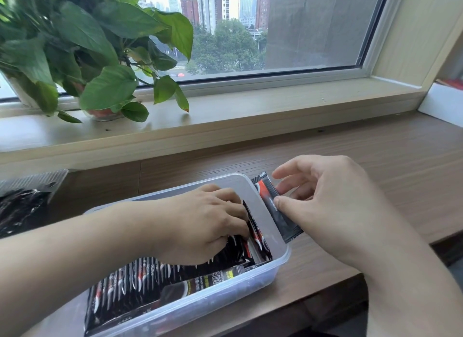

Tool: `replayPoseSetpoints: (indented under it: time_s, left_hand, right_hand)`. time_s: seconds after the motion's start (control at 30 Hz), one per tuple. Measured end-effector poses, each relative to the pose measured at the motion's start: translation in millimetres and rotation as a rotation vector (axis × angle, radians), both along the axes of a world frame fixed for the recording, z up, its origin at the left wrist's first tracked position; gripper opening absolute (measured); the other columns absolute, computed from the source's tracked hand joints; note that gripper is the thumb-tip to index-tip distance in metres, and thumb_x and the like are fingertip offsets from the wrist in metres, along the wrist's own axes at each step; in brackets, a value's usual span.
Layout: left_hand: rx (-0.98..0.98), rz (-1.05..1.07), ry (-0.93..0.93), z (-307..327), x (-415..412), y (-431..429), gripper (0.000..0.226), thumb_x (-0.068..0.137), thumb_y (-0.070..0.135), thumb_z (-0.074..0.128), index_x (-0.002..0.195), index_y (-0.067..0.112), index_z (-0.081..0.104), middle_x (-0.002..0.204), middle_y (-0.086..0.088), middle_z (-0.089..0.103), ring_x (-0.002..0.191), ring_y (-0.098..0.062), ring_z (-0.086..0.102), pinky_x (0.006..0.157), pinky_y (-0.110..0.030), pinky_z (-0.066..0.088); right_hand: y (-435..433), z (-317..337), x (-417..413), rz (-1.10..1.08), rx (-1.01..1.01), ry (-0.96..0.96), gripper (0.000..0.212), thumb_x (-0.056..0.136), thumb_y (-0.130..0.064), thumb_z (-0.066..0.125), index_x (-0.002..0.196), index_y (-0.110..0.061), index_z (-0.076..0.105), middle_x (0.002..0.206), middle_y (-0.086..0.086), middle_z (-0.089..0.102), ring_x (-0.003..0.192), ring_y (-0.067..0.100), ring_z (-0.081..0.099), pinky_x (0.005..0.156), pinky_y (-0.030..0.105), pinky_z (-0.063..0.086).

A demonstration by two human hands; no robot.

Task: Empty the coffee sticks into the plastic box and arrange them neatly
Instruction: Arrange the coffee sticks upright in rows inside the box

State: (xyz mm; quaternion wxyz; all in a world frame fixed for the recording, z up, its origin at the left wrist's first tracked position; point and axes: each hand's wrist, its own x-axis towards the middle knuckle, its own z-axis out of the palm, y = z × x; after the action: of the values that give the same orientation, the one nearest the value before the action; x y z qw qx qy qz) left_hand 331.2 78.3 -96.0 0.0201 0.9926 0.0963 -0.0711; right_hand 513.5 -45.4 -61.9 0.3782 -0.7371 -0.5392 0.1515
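A clear plastic box [263,206] sits on the wooden table, holding several black-and-red coffee sticks [140,284] standing on edge in a row. My left hand [200,223] is inside the box, its curled fingers pressing against the upright sticks at the right end of the row. Just outside the box's right wall, my right hand [325,206] pinches one coffee stick [273,206] between thumb and fingers. A printed black coffee packet [200,284] lies along the box's near side.
A black plastic bag [20,208] with a clear header lies at the left of the table. A potted green plant [100,60] stands on the windowsill behind. A white box [443,106] sits at the far right. The table's front edge runs close below the box.
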Motion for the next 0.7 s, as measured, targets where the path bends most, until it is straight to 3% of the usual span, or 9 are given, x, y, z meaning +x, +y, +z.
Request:
replayPoseSetpoints:
  time_s: [0.17,0.33,0.5,0.63,0.7]
  left_hand:
    - [-0.026,0.010,-0.084,-3,-1,3,0.046,0.097,0.032,0.026,0.129,0.027,0.058,0.126,0.013,0.064,0.127,-0.008,0.042,0.109,-0.029,0.026]
    - [-0.020,-0.028,-0.198,-4,-2,11,0.023,0.104,0.030,0.041,0.105,0.019,0.061,0.106,0.005,0.069,0.111,-0.015,0.056,0.097,-0.029,0.040]
    - [0.010,-0.083,-0.182,-4,-3,16,0.027,0.094,0.009,0.057,0.111,0.024,0.071,0.117,0.007,0.068,0.112,-0.015,0.056,0.096,-0.029,0.042]
    - [0.023,-0.041,-0.261,-4,1,15,0.012,0.096,0.017,0.065,0.106,0.021,0.071,0.119,0.002,0.063,0.105,-0.017,0.057,0.090,-0.029,0.042]
    - [0.007,-0.031,-0.284,-3,2,17,0.015,0.096,0.020,0.065,0.111,0.019,0.069,0.120,0.003,0.064,0.107,-0.017,0.059,0.093,-0.032,0.045]
  right_hand:
    - [1,0,-1,-0.001,0.000,0.002,0.023,0.075,-0.019,0.078,0.091,-0.033,0.071,0.077,-0.016,0.071,0.066,-0.004,0.065,0.065,0.021,0.055]
    - [-1,1,-2,0.005,0.002,-0.002,0.023,0.076,-0.019,0.078,0.092,-0.034,0.070,0.077,-0.018,0.070,0.067,-0.005,0.065,0.065,0.020,0.056]
    - [0,1,-2,-0.005,0.001,-0.002,0.022,0.076,-0.020,0.078,0.091,-0.035,0.071,0.078,-0.017,0.071,0.068,-0.004,0.065,0.067,0.024,0.058]
    - [-2,2,-1,-0.003,-0.001,-0.002,0.022,0.075,-0.020,0.078,0.090,-0.035,0.070,0.078,-0.017,0.071,0.068,-0.005,0.065,0.065,0.022,0.056]
    - [-3,4,-1,-0.011,0.005,-0.004,0.022,0.075,-0.020,0.078,0.089,-0.035,0.070,0.077,-0.017,0.071,0.068,-0.006,0.065,0.064,0.021,0.056]
